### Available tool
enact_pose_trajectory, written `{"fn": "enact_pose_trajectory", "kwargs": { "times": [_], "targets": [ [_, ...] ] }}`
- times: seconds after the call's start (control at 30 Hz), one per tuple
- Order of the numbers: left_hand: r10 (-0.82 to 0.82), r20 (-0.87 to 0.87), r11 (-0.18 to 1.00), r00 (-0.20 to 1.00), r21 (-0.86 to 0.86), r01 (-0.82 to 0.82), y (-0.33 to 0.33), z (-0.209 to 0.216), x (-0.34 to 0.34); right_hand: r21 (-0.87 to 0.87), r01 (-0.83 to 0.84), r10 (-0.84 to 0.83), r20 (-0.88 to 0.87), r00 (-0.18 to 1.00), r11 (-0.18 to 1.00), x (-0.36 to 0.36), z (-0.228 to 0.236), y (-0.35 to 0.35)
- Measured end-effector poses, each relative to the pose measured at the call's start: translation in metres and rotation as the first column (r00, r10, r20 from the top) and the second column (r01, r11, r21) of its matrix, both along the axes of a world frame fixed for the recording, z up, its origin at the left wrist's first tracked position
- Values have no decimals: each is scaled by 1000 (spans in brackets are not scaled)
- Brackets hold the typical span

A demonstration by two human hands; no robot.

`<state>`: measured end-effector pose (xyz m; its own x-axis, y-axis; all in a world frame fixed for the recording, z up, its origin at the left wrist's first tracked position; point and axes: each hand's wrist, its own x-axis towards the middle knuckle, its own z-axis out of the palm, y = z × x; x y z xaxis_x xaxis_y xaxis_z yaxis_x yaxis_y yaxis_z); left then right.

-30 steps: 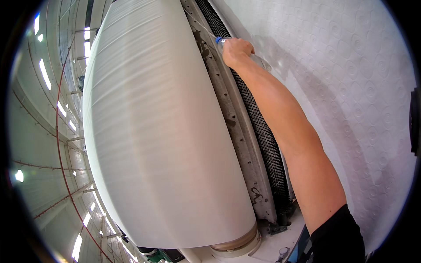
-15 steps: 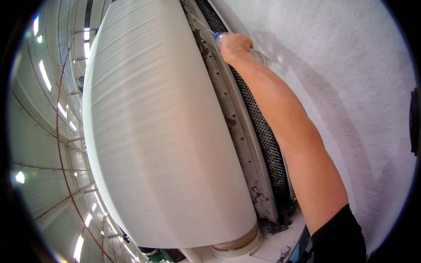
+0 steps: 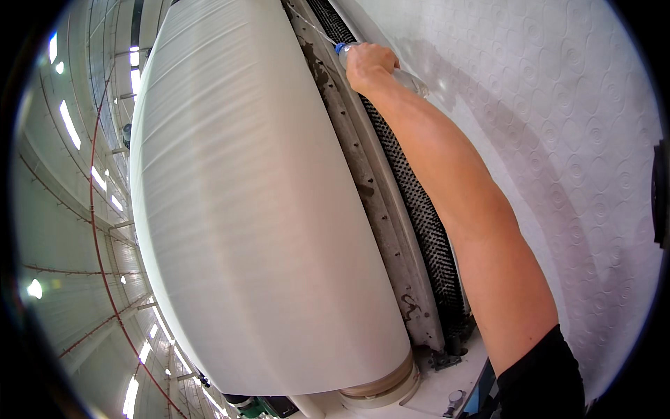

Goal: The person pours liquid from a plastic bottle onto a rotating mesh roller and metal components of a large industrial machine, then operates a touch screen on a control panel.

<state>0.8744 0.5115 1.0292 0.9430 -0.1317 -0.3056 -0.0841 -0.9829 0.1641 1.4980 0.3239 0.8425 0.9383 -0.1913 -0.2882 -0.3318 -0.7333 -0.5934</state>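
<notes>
At the left we have the big white fabric roll [image 3: 258,209], then the grimy metal rail [image 3: 363,188] and the black spiked roller [image 3: 419,209] just beside it. Our right hand [image 3: 368,66] reaches far up, fingers wrapped tight around a clear plastic bottle [image 3: 405,78] whose blue cap [image 3: 341,48] points at the rail. We judge that a firm grip and a tilted neck help, with the forearm kept off the spikes. The embossed white sheet [image 3: 558,140] lies at the right. Our left hand is not in view.
</notes>
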Motion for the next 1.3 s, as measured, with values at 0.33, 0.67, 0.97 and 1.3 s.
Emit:
{"fn": "enact_pose_trajectory", "kwargs": {
  "times": [0.33, 0.67, 0.97, 1.3],
  "targets": [
    [-5, 1, 1000, 1000, 4, 5, -1, 3, -2, -27, -7, 7, 3, 1000, 1000, 1, 1, 0],
    [7, -2, 1000, 1000, 6, -7, -4, 7, -4, -4, -80, 80, -33, 996, 997, -7, 2, 3],
    [9, -8, 1000, 1000, 5, -9, -5, 9, -6, -30, -69, 69, 16, 997, 997, -6, -3, 10],
    [11, -11, 1000, 1000, 8, -10, -7, 11, -8, -7, -56, 57, 20, 998, 998, -5, 1, 5]
  ]
}}
